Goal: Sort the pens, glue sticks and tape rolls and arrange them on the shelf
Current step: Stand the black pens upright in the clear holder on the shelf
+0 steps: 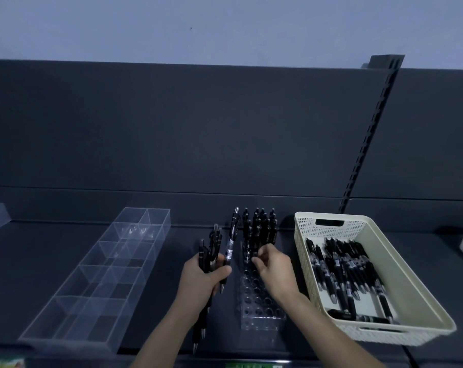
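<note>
Pens [259,232] sit in three places along the dark shelf [39,256]. Farthest left, a clear divided tray [97,274] lies lengthwise, probably kept for the glue sticks and tape rolls, none of which show. Next, the left hand [206,274] grips a bundle of pens [213,248] upright with the tips down, a ready supply held close to the work so the other hand can draw from it. Just beside it stands a clear drilled pen stand [259,301]. Its far rows carry pens and its near holes are free, so the filling seems to run from back to front. The right hand [274,269] hovers over the stand, fingers [255,260] curled at the foot of the filled rows, but whether they pinch a pen I cannot tell. Farthest right, a cream basket [400,261] holds the loose pens [350,269] yet to be sorted, within easy reach of that hand.
</note>
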